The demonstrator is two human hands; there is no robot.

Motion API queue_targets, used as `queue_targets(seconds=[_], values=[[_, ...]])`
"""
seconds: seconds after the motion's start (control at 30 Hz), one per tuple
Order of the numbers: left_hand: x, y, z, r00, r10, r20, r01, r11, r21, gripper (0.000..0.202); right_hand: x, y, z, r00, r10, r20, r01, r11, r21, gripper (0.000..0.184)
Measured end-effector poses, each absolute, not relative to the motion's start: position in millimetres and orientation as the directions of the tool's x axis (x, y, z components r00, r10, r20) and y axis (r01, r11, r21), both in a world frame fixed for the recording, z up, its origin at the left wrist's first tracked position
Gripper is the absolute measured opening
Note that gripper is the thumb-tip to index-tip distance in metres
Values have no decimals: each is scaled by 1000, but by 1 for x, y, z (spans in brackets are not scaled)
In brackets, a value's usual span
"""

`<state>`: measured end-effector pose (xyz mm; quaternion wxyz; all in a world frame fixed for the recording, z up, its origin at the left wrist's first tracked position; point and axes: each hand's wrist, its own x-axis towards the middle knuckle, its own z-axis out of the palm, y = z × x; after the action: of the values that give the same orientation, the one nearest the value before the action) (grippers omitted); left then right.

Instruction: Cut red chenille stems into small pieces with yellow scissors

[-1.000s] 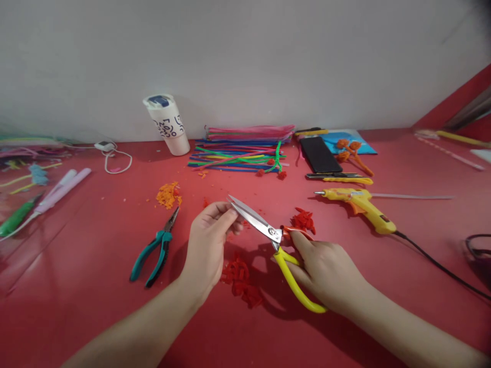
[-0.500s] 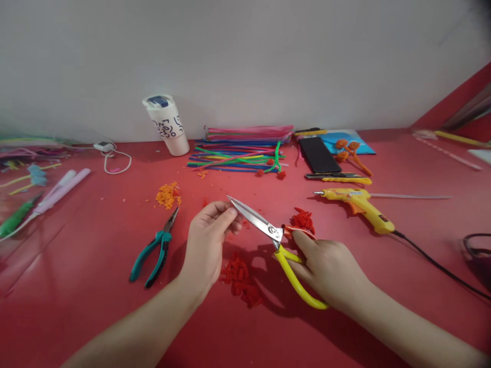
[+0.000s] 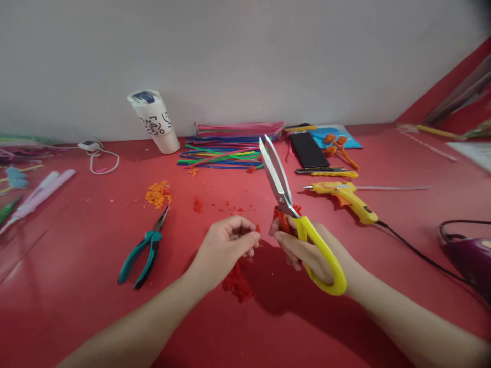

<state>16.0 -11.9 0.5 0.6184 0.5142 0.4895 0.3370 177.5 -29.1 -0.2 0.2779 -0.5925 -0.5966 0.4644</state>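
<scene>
My left hand (image 3: 230,243) is closed in a pinch, with a small red piece (image 3: 258,228) showing at its fingertips. My right hand (image 3: 318,250) has its fingers through the handles of a pair of scissors (image 3: 276,176), one handle yellow and the other red-orange. The blades point up and away, slightly apart, with nothing between them. Below my left hand lies a pile of red cut pieces (image 3: 238,287), partly covered by it. Small red scraps (image 3: 197,203) are scattered beyond the hands. Another red pile is mostly hidden behind my right hand.
Teal long-nose pliers (image 3: 148,248) and orange clippings (image 3: 158,194) lie left. Coloured pipe cleaners (image 3: 218,156) and a white tumbler (image 3: 155,122) are along the wall. At right are a phone (image 3: 309,150), a utility knife (image 3: 326,172) and a corded yellow glue gun (image 3: 341,198).
The scissors have swung from pointing left at my left fingertips to pointing upward, their blades parting slightly. My left hand has moved right, nearer my right hand. The view has shifted slightly right.
</scene>
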Motion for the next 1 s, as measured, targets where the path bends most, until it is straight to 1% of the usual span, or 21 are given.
queue_targets(seconds=[0.03,0.1,0.2,0.27,0.37,0.47,0.5,0.57,0.67,0.73,0.8,0.87,0.93,1.0], values=[[18,-14,0,332,902,-275,110,253,961,7,176,-29,1,-123,962,-245,414,-175,-893,18],[22,-17,0,389,876,-285,148,246,958,6,176,-30,2,-142,945,-295,381,-223,-897,17],[24,-20,-1,422,862,-281,189,220,957,6,179,-31,1,-176,935,-309,353,-233,-906,13],[24,-20,-1,418,861,-292,182,235,955,5,181,-31,-1,-201,932,-300,330,-224,-917,9],[23,-18,-3,447,835,-321,110,305,946,9,183,-32,-4,-244,932,-266,300,-188,-935,6],[21,-16,-4,537,755,-376,37,424,905,22,182,-32,-4,-285,931,-227,273,-148,-950,4],[20,-16,-5,562,727,-394,20,465,885,23,181,-32,-3,-294,931,-215,264,-137,-955,5],[19,-16,-5,586,695,-416,-1,513,858,18,180,-32,-1,-286,935,-211,265,-134,-955,7],[17,-16,-5,576,705,-413,20,493,870,9,179,-30,3,-213,949,-235,288,-169,-943,10],[17,-15,-5,554,732,-397,20,464,886,6,180,-29,4,-192,957,-218,259,-165,-952,11],[17,-15,-5,543,752,-375,-24,460,888,7,181,-27,4,-205,963,-177,223,-130,-966,11],[18,-15,-4,546,754,-365,-55,467,883,11,181,-27,4,-211,963,-167,232,-116,-966,12],[18,-16,-4,537,760,-366,-40,457,889,11,180,-27,5,-196,959,-203,270,-146,-952,11],[19,-16,-4,496,793,-354,2,407,913,11,179,-28,6,-162,957,-242,284,-190,-940,9]])
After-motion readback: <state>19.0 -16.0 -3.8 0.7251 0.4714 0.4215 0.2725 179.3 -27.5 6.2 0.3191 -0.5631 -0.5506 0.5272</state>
